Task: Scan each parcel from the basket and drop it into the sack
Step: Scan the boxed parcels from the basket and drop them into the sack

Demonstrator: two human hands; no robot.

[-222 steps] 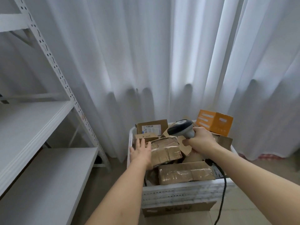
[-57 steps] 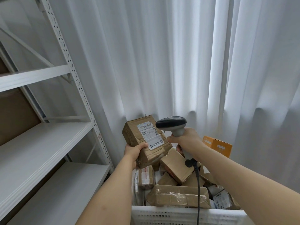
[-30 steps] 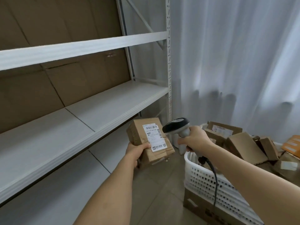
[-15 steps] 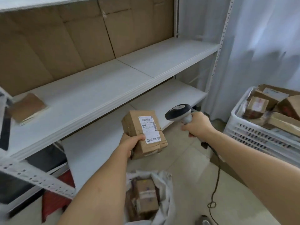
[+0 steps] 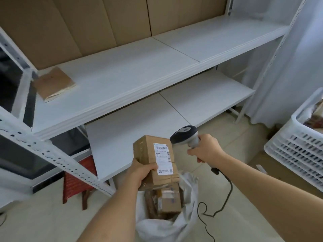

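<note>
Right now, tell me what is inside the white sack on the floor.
The white sack holds brown cardboard parcels, at least one with a label. The held parcel in the left hand hides part of the opening, and whatever lies deeper is covered.

Stockroom/parcel-sorting spot: white slotted-steel shelving [image 5: 132,81] across upper frame, cardboard backing, parcel basket [image 5: 297,147] right edge, sack [image 5: 188,198] btm center.
</note>
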